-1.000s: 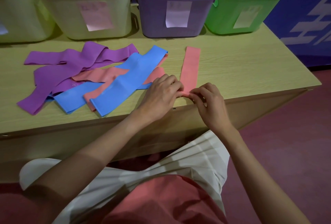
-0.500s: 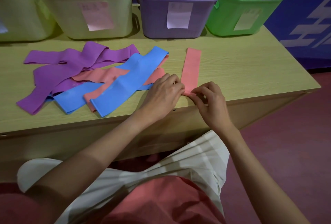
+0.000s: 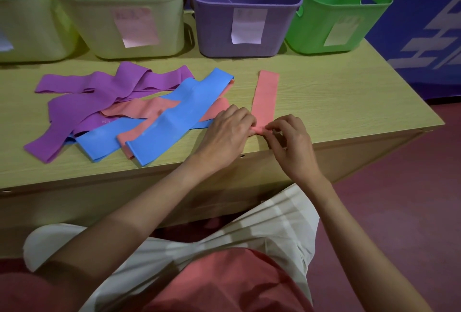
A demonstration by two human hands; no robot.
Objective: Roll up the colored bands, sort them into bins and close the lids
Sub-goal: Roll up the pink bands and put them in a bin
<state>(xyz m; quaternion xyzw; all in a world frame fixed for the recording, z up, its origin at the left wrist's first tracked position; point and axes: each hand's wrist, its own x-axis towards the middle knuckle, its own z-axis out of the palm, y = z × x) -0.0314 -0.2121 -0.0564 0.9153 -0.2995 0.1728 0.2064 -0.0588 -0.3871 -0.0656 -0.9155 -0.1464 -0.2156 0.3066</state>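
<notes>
Beside the heap of purple, blue and pink bands (image 3: 139, 114), the left hand (image 3: 224, 134) and right hand (image 3: 291, 144) pinch the near end of the pink band (image 3: 265, 97) lying flat on the table (image 3: 336, 102); thin, limp and stretchy, it probably rolls best gripped at both edges.

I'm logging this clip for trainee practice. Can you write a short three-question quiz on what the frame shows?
1. True or false: both hands pinch the near end of the separate pink band.
2. Which bin stands straight behind that band? A) the purple bin B) the green bin C) the pale yellow bin
3. Fill in: in the loose pile, a ____ band lies across the pink bands.

Key
1. True: the left hand and right hand pinch its rolled end.
2. A
3. blue
</notes>
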